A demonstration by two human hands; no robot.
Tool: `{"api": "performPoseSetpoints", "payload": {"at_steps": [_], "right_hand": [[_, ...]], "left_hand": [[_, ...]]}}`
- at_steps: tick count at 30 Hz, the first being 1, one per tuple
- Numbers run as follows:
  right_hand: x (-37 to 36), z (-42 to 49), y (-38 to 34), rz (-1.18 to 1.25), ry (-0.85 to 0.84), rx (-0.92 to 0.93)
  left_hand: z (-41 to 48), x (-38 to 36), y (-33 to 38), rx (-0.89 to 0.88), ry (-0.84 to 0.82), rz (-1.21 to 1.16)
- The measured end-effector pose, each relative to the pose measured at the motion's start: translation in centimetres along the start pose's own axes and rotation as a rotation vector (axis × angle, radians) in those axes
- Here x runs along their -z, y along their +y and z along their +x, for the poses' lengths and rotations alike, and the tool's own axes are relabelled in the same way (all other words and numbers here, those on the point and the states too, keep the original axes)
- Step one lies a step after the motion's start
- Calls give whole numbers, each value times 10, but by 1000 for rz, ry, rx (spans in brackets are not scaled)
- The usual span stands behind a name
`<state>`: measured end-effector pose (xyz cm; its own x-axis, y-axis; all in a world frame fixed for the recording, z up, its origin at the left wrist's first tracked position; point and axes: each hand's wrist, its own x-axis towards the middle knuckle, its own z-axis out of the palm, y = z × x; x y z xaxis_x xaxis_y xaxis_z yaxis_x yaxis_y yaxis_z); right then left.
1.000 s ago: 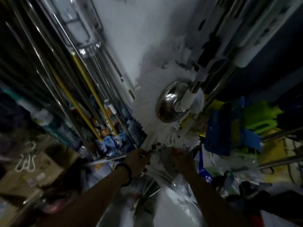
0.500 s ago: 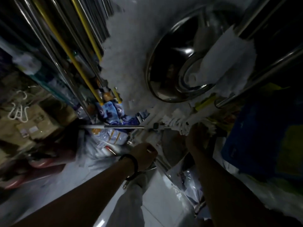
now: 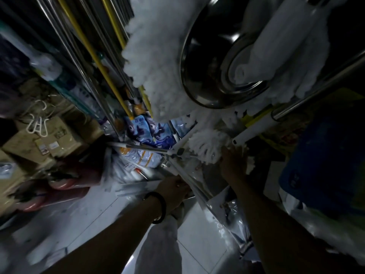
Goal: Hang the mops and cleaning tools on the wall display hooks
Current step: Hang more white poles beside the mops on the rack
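Now, two yellow poles (image 3: 94, 56) hang by the wall. The left hand (image 3: 173, 191) has dropped from the mop heads and curls round one wrapped pole (image 3: 199, 194) low down, so I judge nothing new is hooked yet. One small mop head (image 3: 205, 148) touches the right hand (image 3: 233, 163), whose fingers are hidden, so its grip is unclear. One steel disc (image 3: 199, 62) hangs above.

Fingers of the right hand (image 3: 233, 165) lie hidden among white mop strands (image 3: 205, 149). The left hand (image 3: 171, 188) shows no readable grip.
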<state>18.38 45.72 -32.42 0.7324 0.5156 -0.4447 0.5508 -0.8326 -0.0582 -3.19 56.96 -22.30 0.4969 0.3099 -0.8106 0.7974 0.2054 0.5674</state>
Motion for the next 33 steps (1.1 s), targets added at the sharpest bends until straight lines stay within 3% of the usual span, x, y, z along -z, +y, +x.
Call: {"api": "performPoseSetpoints", "payload": {"at_steps": [7,11,17,23,27,33], "right_hand": [[-17,-78,-45,162,119,-1],[-22,-116,-70,344,81,-11],[22,-206,-130,698,47,-163],[63,-310,-182,923,115,-318],[85,-368,-204,1094,157,-313],[95,-425,-198,1124,90,-360]], "left_hand": [[-32,19,-23,35,-29,11],[-51,35,-48,23,-57,59],[-87,73,-92,179,-129,-221],[-132,116,-134,336,-115,-761],[-156,130,-148,328,-195,-899],[-193,130,-154,304,-343,-1017]]}}
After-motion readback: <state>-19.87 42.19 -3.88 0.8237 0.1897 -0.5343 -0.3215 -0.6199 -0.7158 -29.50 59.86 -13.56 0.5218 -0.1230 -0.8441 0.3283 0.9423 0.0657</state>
